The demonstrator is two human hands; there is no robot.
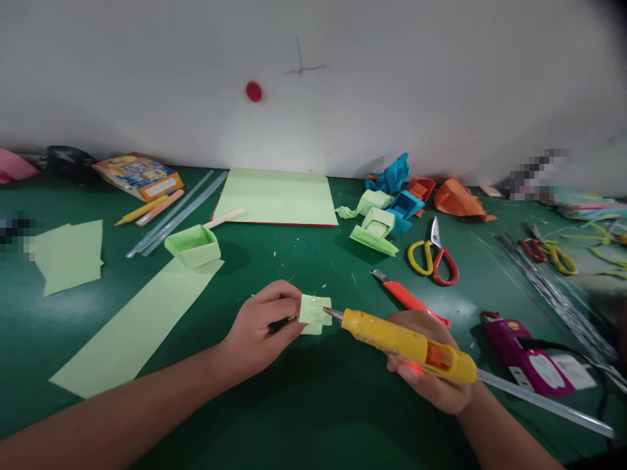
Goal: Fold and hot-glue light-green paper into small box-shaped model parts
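My left hand (267, 326) pinches a small folded piece of light green paper (313, 310) between thumb and fingers, over the middle of the table. Shiny, clear glue shows on the paper's upper face. My right hand (434, 378) is wrapped round a yellow hot glue gun (392, 336), with a clear glue stick (548, 401) jutting from its rear. The gun's metal nozzle touches or nearly touches the right edge of the paper. A red light glows by my right fingers. Left of my hands, an open green paper box (193, 247) sits at the end of a long green paper strip (137, 326).
On the right lie a red cutter knife (409, 300), scissors (434, 258), a purple power strip (531, 356) and a bundle of wires (558, 294). Folded paper pieces (379, 222), a green sheet (279, 199) and a colourful box (140, 175) are near the wall. Paper squares (73, 254) lie left.
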